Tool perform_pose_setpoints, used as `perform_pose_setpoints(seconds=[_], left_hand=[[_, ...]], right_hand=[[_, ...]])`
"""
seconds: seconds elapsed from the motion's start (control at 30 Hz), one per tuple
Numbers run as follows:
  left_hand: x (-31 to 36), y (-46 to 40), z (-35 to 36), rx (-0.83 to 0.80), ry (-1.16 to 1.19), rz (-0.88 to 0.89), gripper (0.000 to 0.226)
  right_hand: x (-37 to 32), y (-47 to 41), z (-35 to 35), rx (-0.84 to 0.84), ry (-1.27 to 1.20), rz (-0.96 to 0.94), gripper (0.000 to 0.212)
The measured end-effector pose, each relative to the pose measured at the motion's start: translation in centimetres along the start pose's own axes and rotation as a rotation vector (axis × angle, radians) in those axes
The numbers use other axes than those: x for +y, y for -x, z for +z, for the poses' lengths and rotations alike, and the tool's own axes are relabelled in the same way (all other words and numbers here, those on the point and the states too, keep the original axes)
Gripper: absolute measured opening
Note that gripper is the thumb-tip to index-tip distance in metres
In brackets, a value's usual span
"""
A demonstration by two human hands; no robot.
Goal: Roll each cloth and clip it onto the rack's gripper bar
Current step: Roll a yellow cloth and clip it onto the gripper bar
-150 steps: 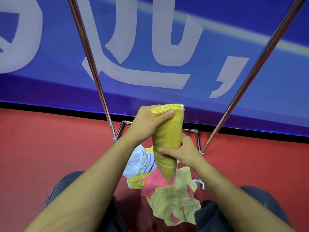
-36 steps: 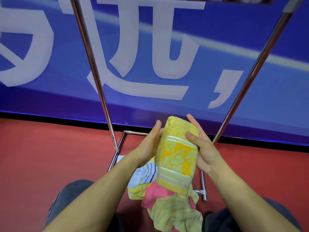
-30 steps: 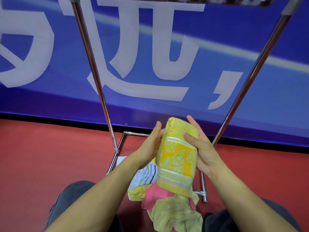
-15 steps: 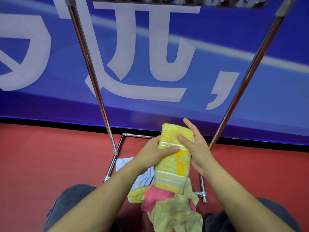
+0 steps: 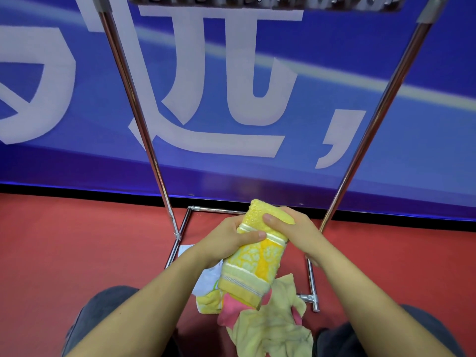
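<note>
Left hand [image 5: 229,240] wrapped rolled yellow towel [image 5: 255,256] mid-roll, thumb across to stop unrolling. Right hand [image 5: 291,230] clamped top end, ready for lift. Towel low above cloth pile [image 5: 268,323], gripper bar [image 5: 265,1] high overhead.

A rolled yellow towel [image 5: 253,256] with a floral orange-and-white band and striped hem is held nearly upright, tilted slightly, its top end toward the wall and its hem end hanging low. Beneath it, on the red floor inside the rack's base frame, lies a loose heap of cloths [image 5: 260,320]: pale yellow-green, pink, yellow and white pieces, crumpled and overlapping. The rack [image 5: 134,109] has two shiny slanting poles, and its gripper bar [image 5: 265,2] with a row of clips runs along the top edge of view.
</note>
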State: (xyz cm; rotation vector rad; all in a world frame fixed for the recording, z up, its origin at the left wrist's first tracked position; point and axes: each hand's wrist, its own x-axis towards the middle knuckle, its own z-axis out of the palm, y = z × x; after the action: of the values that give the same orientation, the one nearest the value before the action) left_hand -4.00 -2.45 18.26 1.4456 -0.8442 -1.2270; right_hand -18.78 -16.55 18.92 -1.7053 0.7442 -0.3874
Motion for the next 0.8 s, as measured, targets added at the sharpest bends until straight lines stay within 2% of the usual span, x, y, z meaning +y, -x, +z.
perform_pose_setpoints(seconds=[0.17, 0.37, 0.53, 0.63, 0.7, 0.77, 0.8], left_hand=[[0.2, 0.2, 0.5, -0.036, 0.026, 0.007, 0.042], [0.5, 0.4, 1.5, -0.120, -0.062, 0.073, 0.074], [0.0, 0.4, 1.2, -0.196, -0.113, 0.066, 0.094], [-0.2, 0.5, 0.9, -0.160, -0.163, 0.072, 0.089], [-0.5, 0.6, 1.0, -0.105, -0.184, 0.079, 0.086], [-0.9, 0.3, 0.8, 0.028, -0.219, 0.080, 0.081], [-1.1, 0.0, 0.6, 0.117, -0.248, 0.087, 0.079]], right_hand=[[-0.1, 0.2, 0.0, 0.100, -0.185, -0.015, 0.022], [0.1, -0.2, 0.1, 0.262, -0.275, 0.010, 0.018], [0.4, -0.5, 0.0, 0.299, -0.291, 0.015, 0.017], [0.8, -0.6, 0.2, 0.289, -0.264, 0.025, 0.024], [1.0, -0.7, 0.4, 0.310, -0.231, 0.013, 0.044], [0.8, -0.3, 0.6, 0.385, -0.200, -0.029, 0.055], [0.5, 0.0, 0.8, 0.428, -0.166, -0.064, 0.050]])
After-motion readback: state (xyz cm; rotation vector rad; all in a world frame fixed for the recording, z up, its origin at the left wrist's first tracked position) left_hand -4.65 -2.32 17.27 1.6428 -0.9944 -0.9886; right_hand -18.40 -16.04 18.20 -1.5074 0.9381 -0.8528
